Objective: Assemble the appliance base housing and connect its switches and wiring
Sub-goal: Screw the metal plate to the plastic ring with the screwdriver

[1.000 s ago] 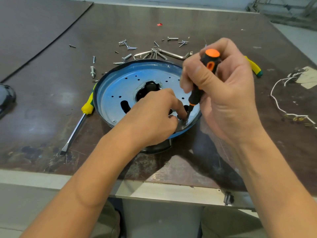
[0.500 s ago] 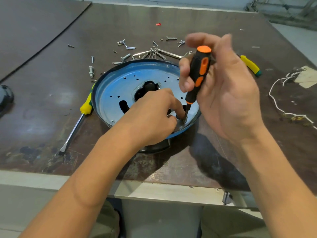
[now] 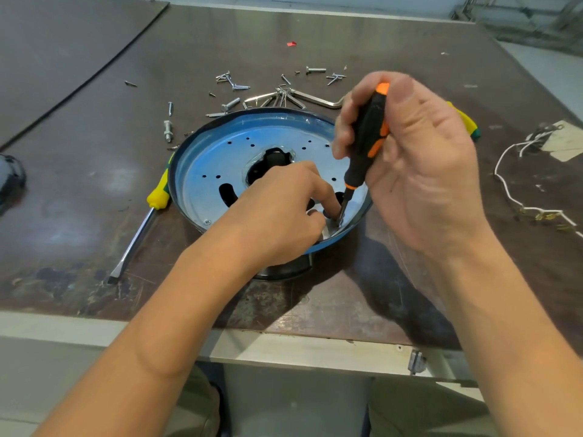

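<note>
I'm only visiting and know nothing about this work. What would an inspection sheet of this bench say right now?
Surface: dark worktable, scuffed and stained near the front edge.
Job's things: blue base plate on a black housing; orange-and-black screwdriver tip down by the plate's near rim.
Clutter: loose screws, hex keys, yellow-handled flat screwdriver, red scrap.
Hands: right hand grips the orange-and-black screwdriver; left hand has its fingers curled beside the tip, and what they hold is hidden.
Cables: white wires lie loose at right, apart from the plate.
Surroundings: dark mat at left; metal frame far right.
</note>
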A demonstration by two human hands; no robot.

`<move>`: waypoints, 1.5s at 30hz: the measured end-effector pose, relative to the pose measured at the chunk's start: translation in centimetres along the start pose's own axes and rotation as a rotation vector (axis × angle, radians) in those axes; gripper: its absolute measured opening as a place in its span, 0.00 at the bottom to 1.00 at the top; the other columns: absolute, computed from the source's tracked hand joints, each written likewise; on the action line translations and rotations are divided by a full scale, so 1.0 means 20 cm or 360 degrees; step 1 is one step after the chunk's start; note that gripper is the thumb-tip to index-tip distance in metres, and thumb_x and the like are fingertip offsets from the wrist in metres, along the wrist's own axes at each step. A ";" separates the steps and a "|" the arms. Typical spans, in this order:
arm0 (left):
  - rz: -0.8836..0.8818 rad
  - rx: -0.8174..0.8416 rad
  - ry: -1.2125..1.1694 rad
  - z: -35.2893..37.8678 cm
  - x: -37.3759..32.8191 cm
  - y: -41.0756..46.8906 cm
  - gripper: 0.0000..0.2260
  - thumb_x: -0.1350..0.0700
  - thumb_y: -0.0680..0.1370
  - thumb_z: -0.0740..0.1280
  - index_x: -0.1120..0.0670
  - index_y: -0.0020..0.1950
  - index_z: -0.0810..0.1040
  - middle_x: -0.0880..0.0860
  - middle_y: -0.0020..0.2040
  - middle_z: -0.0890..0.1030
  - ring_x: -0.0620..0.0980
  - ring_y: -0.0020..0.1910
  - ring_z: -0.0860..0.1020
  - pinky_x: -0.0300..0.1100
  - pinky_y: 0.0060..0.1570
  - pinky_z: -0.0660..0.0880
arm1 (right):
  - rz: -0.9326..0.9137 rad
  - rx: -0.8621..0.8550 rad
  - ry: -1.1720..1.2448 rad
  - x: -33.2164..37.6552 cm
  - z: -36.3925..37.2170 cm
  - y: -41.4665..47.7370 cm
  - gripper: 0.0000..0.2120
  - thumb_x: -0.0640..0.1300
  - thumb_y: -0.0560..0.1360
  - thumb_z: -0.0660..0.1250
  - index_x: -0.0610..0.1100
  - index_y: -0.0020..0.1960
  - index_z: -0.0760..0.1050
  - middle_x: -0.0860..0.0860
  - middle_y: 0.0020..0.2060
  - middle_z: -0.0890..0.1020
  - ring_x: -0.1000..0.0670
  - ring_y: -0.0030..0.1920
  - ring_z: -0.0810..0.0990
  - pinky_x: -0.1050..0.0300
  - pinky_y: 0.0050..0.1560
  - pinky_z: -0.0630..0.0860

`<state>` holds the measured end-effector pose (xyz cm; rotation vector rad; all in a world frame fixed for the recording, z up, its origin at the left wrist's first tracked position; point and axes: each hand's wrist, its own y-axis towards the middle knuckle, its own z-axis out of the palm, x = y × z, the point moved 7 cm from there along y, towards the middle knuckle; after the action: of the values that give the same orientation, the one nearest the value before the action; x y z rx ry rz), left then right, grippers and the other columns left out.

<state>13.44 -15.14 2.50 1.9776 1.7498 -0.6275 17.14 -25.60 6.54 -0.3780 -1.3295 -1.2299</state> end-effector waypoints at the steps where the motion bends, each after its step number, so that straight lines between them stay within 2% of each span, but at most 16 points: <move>1: -0.0003 -0.0002 0.0001 0.00 0.00 0.00 0.15 0.60 0.77 0.65 0.38 0.43 0.77 0.45 0.55 0.75 0.46 0.47 0.74 0.50 0.51 0.76 | -0.0048 -0.0015 -0.0070 0.00 0.00 0.00 0.04 0.37 0.81 0.62 0.41 0.48 0.73 0.47 0.40 0.79 0.45 0.40 0.77 0.45 0.40 0.72; 5: -0.0005 -0.0010 -0.0006 0.00 0.00 0.00 0.16 0.60 0.77 0.65 0.37 0.42 0.77 0.45 0.53 0.75 0.46 0.43 0.74 0.50 0.49 0.76 | -0.0134 -0.0108 -0.0049 0.00 -0.02 0.00 0.10 0.40 0.79 0.68 0.44 0.46 0.66 0.49 0.33 0.77 0.47 0.31 0.73 0.52 0.35 0.68; 7: -0.0005 -0.0007 -0.0007 0.00 0.00 0.00 0.16 0.61 0.77 0.65 0.38 0.42 0.77 0.45 0.54 0.75 0.46 0.43 0.74 0.49 0.49 0.75 | -0.0034 -0.0029 0.0077 -0.01 0.01 0.01 0.10 0.50 0.83 0.62 0.42 0.51 0.69 0.47 0.35 0.76 0.48 0.32 0.71 0.52 0.34 0.65; 10: 0.0002 -0.0002 0.0003 0.00 0.00 0.00 0.16 0.61 0.77 0.65 0.38 0.43 0.77 0.45 0.54 0.75 0.46 0.46 0.74 0.47 0.48 0.75 | -0.0027 0.0001 0.0062 -0.02 -0.01 0.01 0.16 0.45 0.85 0.52 0.39 0.55 0.76 0.45 0.40 0.77 0.46 0.39 0.73 0.52 0.40 0.70; 13: -0.0009 -0.0007 -0.0011 0.00 0.00 0.00 0.15 0.61 0.77 0.64 0.38 0.43 0.78 0.45 0.55 0.76 0.47 0.47 0.75 0.48 0.50 0.76 | -0.0120 -0.0064 -0.0116 0.00 -0.02 0.01 0.03 0.40 0.80 0.65 0.45 0.49 0.77 0.48 0.41 0.81 0.44 0.42 0.78 0.49 0.40 0.74; 15: -0.0010 -0.0004 -0.0003 0.00 0.00 0.00 0.17 0.62 0.77 0.64 0.38 0.43 0.78 0.45 0.55 0.76 0.47 0.48 0.75 0.49 0.51 0.76 | -0.0180 -0.0136 -0.0156 0.00 -0.03 0.00 0.06 0.37 0.77 0.70 0.45 0.47 0.74 0.50 0.38 0.82 0.44 0.38 0.79 0.49 0.39 0.74; 18: -0.0013 0.0007 0.0000 0.00 0.00 0.00 0.17 0.62 0.77 0.63 0.38 0.43 0.77 0.44 0.55 0.75 0.46 0.46 0.74 0.47 0.49 0.75 | -0.0115 -0.0027 -0.0020 -0.01 0.01 0.01 0.04 0.44 0.81 0.63 0.43 0.49 0.70 0.49 0.34 0.77 0.50 0.30 0.71 0.54 0.34 0.67; 22: -0.0004 0.0008 -0.0010 0.00 0.00 0.00 0.17 0.63 0.77 0.63 0.39 0.44 0.77 0.45 0.56 0.75 0.47 0.48 0.74 0.46 0.50 0.75 | -0.0008 0.0030 0.0110 -0.03 -0.01 0.01 0.16 0.43 0.85 0.52 0.36 0.57 0.75 0.45 0.40 0.79 0.47 0.38 0.75 0.55 0.42 0.73; 25: -0.0007 -0.0002 -0.0001 0.00 0.00 0.00 0.16 0.62 0.77 0.64 0.39 0.44 0.77 0.45 0.56 0.75 0.47 0.49 0.75 0.49 0.52 0.76 | -0.0116 -0.0046 -0.0104 -0.01 0.00 0.00 0.02 0.38 0.80 0.65 0.40 0.51 0.75 0.46 0.41 0.81 0.47 0.39 0.80 0.53 0.42 0.75; 27: -0.0011 -0.0004 0.0000 0.00 0.00 0.00 0.16 0.62 0.77 0.64 0.39 0.44 0.77 0.45 0.56 0.75 0.46 0.48 0.75 0.49 0.52 0.76 | -0.0191 -0.0146 -0.0170 0.00 -0.01 0.00 0.07 0.37 0.77 0.70 0.44 0.48 0.72 0.47 0.39 0.82 0.47 0.36 0.81 0.52 0.37 0.74; 30: -0.0010 0.0000 -0.0001 0.00 0.00 0.00 0.16 0.62 0.78 0.64 0.38 0.44 0.77 0.45 0.56 0.75 0.46 0.46 0.74 0.46 0.49 0.75 | -0.0141 -0.0078 -0.0069 -0.01 0.01 0.00 0.03 0.43 0.81 0.63 0.43 0.51 0.72 0.46 0.37 0.80 0.49 0.32 0.74 0.53 0.36 0.68; 33: -0.0008 0.0008 -0.0007 0.00 0.00 0.00 0.16 0.62 0.78 0.64 0.38 0.44 0.77 0.45 0.56 0.75 0.45 0.44 0.74 0.44 0.47 0.75 | -0.0047 -0.0061 0.0069 -0.02 -0.02 0.01 0.15 0.43 0.86 0.51 0.38 0.57 0.75 0.45 0.40 0.80 0.48 0.35 0.73 0.54 0.38 0.70; 38: 0.0000 -0.0009 0.0002 0.00 0.00 0.00 0.17 0.62 0.78 0.64 0.37 0.43 0.77 0.44 0.56 0.76 0.46 0.48 0.75 0.50 0.52 0.77 | -0.0154 -0.0131 -0.0129 0.01 -0.02 0.01 0.02 0.36 0.79 0.67 0.40 0.49 0.74 0.47 0.37 0.82 0.47 0.37 0.80 0.53 0.40 0.76; 40: -0.0003 -0.0009 0.0004 0.00 0.00 0.01 0.17 0.61 0.78 0.64 0.37 0.43 0.77 0.44 0.56 0.75 0.46 0.48 0.75 0.50 0.52 0.77 | -0.0200 -0.0159 -0.0114 0.01 -0.02 0.00 0.06 0.37 0.77 0.69 0.42 0.47 0.71 0.49 0.34 0.80 0.48 0.32 0.77 0.52 0.38 0.74; 43: -0.0005 -0.0006 0.0016 0.00 0.01 0.01 0.17 0.61 0.77 0.64 0.38 0.43 0.78 0.44 0.54 0.75 0.46 0.44 0.74 0.49 0.48 0.76 | -0.0106 -0.0065 -0.0017 0.00 0.00 0.01 0.08 0.46 0.83 0.62 0.40 0.53 0.72 0.49 0.35 0.78 0.49 0.32 0.71 0.53 0.34 0.67; 45: 0.0000 -0.0006 0.0012 0.00 0.01 0.01 0.17 0.62 0.77 0.64 0.38 0.43 0.78 0.44 0.55 0.75 0.45 0.43 0.73 0.46 0.46 0.75 | -0.0029 -0.0019 0.0069 -0.01 -0.01 0.02 0.16 0.45 0.86 0.52 0.37 0.58 0.74 0.46 0.39 0.79 0.48 0.36 0.72 0.55 0.39 0.70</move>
<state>13.61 -15.10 2.35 1.9801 1.7541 -0.6173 17.54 -25.58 6.44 -0.3465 -1.2916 -1.2549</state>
